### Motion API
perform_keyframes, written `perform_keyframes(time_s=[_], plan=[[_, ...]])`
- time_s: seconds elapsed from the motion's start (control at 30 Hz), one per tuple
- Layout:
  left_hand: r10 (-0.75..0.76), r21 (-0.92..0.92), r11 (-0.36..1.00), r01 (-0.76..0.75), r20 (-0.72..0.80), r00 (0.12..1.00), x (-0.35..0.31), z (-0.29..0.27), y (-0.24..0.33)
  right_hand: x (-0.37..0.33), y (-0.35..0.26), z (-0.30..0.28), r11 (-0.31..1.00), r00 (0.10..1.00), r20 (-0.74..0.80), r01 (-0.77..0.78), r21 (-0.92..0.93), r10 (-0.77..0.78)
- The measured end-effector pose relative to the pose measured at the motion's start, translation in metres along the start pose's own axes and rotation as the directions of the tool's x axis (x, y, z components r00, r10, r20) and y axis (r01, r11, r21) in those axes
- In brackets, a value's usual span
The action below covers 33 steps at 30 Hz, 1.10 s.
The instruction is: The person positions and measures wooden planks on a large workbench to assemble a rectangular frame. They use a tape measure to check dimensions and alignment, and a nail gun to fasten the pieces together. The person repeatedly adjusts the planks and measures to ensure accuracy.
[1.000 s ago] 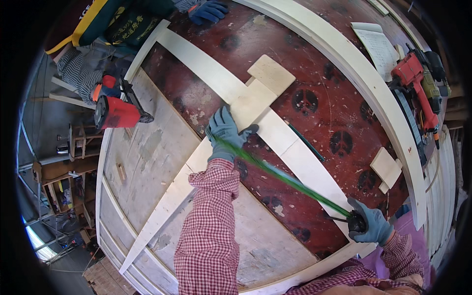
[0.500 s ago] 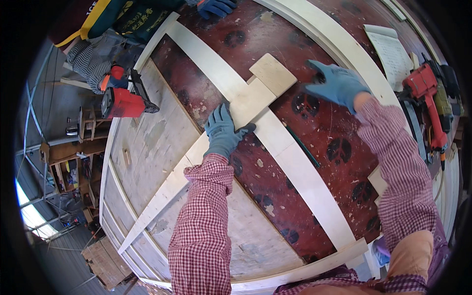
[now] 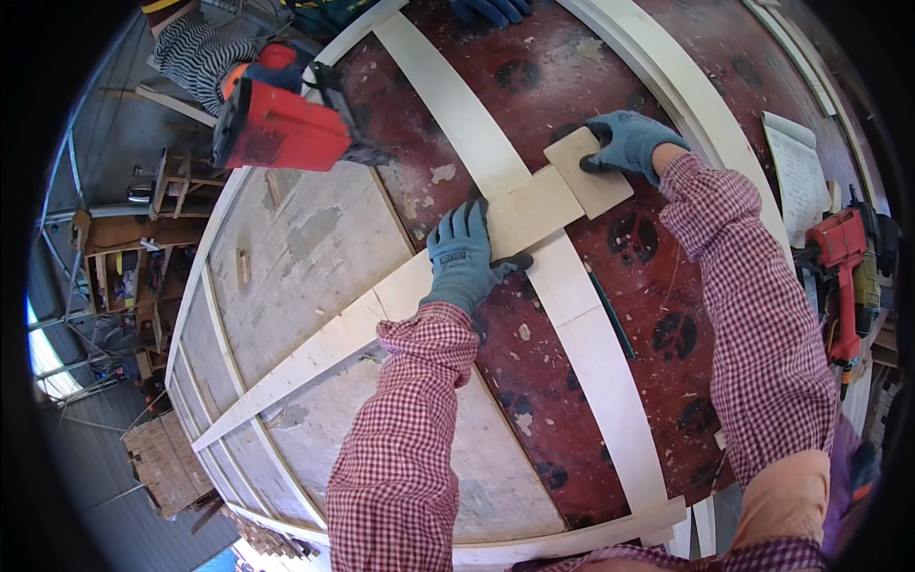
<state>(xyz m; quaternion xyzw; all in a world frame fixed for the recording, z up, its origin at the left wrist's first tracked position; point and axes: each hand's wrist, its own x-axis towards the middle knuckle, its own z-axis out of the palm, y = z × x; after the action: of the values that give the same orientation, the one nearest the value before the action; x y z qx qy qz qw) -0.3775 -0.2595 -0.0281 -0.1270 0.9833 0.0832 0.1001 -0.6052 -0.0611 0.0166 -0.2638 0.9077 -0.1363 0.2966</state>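
My left hand, in a blue-grey glove, grips a long pale wooden strip just left of where it crosses a second strip. Fingers lie over its far edge, with the thumb stretched along the near side. Pinched in my gloved right hand is the edge of a small square wooden block, set against the strip's right end. At the left, another person's hand in a striped sleeve holds a red nail gun over the panel, its nose toward the strips.
A grey plywood panel lies on the dark red board. A green pencil rests beside the crossing strip. At the right are a second red nail gun and a notepad. Another person's blue glove shows at the far edge.
My right hand has come down and left onto the wooden block. The other person's nail gun has moved right, over the panel. My left hand stays on the strip, while the view has shifted.
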Motion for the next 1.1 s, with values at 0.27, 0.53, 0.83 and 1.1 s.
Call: perform_keyframes(time_s=[0.27, 0.53, 0.83, 1.1], plan=[[-0.037, 0.05, 0.998, 0.034, 0.057, 0.998, 0.004, -0.007, 0.009, -0.011, 0.006, 0.019, 0.996, 0.986, -0.15, -0.066, 0.052, 0.073], [0.092, 0.023, 0.996, -0.091, -0.035, 0.995, 0.001, 0.006, -0.004, -0.013, 0.005, 0.011, 0.879, 0.988, 0.028, -0.145, 0.454, 0.149], [0.043, 0.047, 0.998, -0.044, 0.018, 0.999, -0.001, -0.004, 0.002, -0.008, 0.007, 0.012, 0.894, 0.993, 0.031, -0.12, 0.431, 0.118], [0.017, 0.031, 0.999, -0.017, -0.001, 1.0, -0.001, -0.001, 0.006, -0.01, 0.018, 0.025, 0.835, 0.997, -0.051, -0.016, 0.55, 0.053]])
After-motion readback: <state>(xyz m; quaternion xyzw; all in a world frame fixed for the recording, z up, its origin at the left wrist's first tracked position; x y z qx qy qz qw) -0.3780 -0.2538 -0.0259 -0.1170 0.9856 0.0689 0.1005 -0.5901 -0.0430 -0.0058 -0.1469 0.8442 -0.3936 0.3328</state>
